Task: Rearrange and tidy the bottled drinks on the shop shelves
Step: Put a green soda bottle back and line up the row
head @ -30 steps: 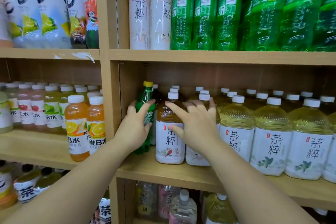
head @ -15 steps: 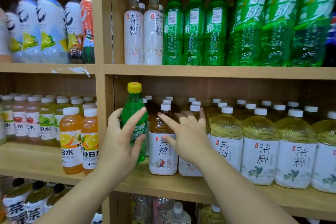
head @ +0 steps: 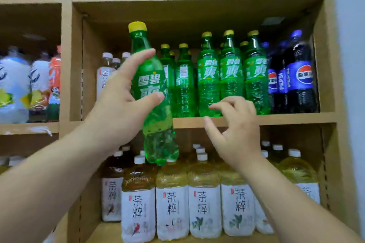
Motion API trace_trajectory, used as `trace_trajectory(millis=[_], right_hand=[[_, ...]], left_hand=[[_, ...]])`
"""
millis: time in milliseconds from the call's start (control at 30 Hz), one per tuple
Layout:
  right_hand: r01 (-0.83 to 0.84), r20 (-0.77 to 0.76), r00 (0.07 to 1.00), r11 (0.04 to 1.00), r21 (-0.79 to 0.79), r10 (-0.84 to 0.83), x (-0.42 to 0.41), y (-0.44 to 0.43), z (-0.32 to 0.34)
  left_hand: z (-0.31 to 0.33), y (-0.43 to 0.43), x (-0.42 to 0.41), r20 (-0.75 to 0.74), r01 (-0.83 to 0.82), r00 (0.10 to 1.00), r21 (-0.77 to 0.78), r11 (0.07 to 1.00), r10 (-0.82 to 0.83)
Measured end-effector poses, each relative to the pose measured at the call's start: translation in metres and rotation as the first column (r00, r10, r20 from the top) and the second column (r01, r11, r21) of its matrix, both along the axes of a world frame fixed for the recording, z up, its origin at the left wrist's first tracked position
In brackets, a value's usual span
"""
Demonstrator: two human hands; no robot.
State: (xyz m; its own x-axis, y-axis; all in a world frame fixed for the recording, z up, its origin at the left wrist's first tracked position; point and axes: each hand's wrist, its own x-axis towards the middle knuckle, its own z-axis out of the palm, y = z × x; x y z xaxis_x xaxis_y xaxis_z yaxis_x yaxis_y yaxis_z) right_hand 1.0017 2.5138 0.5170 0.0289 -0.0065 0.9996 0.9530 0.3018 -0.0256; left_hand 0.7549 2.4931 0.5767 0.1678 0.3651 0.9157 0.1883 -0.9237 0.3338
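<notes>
Now, head view: one camera looks forward at the shelves and at both my hands.
Left hand [head: 120, 102]: spread wide around the label of the green soda bottle [head: 147, 85], thumb on the front and fingers reaching behind; it carries the bottle in the air.
Bottle's place: in front of the shelving, its cap beside the matching green row [head: 209, 77] and its base hanging below the shelf board [head: 276, 118], just over the caps of the tea bottles [head: 203, 199].
Long axis: near upright, the cap leaning a little to the left.
Right hand [head: 237, 132]: fingers loosely curled and holding nothing, hovering before the board's edge under the green row.
Deciding relation: the green row stands ahead and to the right of my held bottle, between the white tea bottles [head: 102, 77] and the cola bottles [head: 300, 77]. Since the base sits lower than the board, I judge the bottle must rise before it goes in.
Nearer hand: my right is closer to the row and could part it; my left has the load.
</notes>
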Motion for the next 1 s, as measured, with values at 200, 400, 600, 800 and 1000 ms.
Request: trace_trajectory(millis=[200,400,600,800,1000], right_hand=[[0.194,-0.253,0.931,0.944,-0.267,-0.263,0.063,-0.002,0.043],[0.065,-0.312,0.919,0.876,-0.479,-0.24,0.083,-0.002,0.056],[0.136,-0.306,0.878,0.805,-0.577,-0.368,0.095,-0.001,0.068],[0.158,-0.284,0.873,0.781,-0.605,-0.396,0.098,0.0,0.07],[0.121,-0.289,0.887,0.787,-0.606,-0.36,0.098,-0.002,0.072]], left_hand=[[0.072,0.04,0.044,0.012,-0.061,0.998,-0.052,0.997,0.062],[0.093,0.077,0.078,-0.019,-0.143,0.99,-0.148,0.979,0.142],[0.089,0.086,0.098,-0.112,-0.142,0.986,-0.138,0.98,0.127],[0.072,0.101,0.103,-0.078,-0.114,0.991,-0.124,0.986,0.104],[0.04,0.11,0.093,-0.139,-0.203,0.973,-0.143,0.969,0.183]])
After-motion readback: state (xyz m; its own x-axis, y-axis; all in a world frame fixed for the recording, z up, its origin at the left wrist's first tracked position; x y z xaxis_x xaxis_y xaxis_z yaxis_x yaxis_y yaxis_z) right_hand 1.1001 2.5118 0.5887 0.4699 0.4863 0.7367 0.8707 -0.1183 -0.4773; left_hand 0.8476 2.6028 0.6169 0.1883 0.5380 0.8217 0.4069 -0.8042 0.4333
